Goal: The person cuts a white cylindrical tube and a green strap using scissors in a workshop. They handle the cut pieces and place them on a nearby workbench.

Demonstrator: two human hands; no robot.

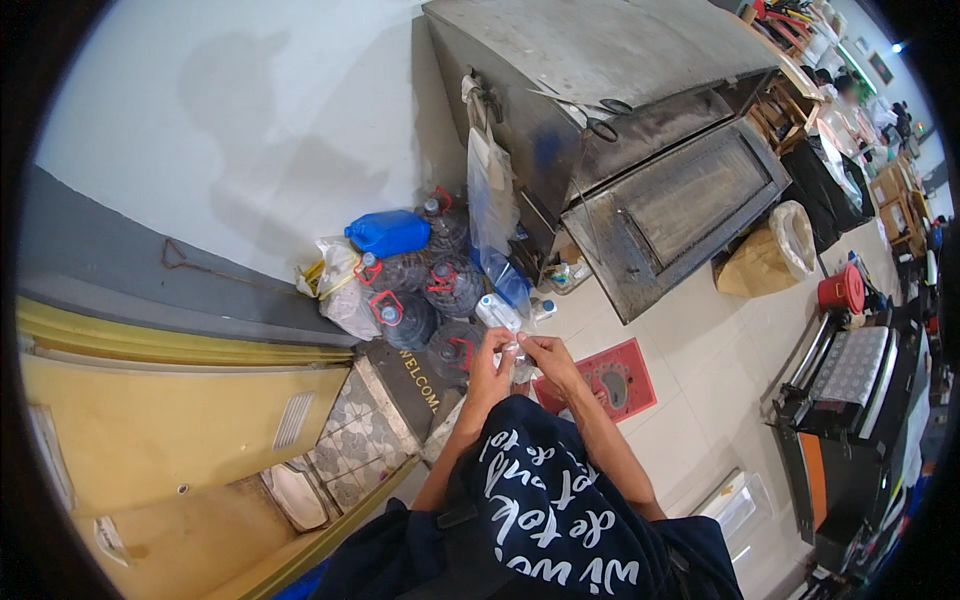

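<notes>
My left hand (489, 361) and my right hand (548, 359) meet in front of my body, fingertips pinched close together. Between them is a small, clear, shiny thing, perhaps thin plastic, too small to make out. Just beyond my hands stand a white bottle (497, 313) and a smaller white bottle with a blue cap (544, 309). To their left crowd several large clear water jugs (407, 322) with red handles. A blue jerrycan (389, 233) lies behind these, and a white plastic bag (343, 297) sits at their left edge.
A grey metal cabinet (590, 45) holds scissors (602, 122) on top; its door (690, 205) hangs low. Right of my hands lies a red mat (622, 372); a dark doormat (396, 385) lies left by a yellow door (180, 410). Further right stand a paper sack (755, 262), a red bucket (842, 290) and a machine (850, 400).
</notes>
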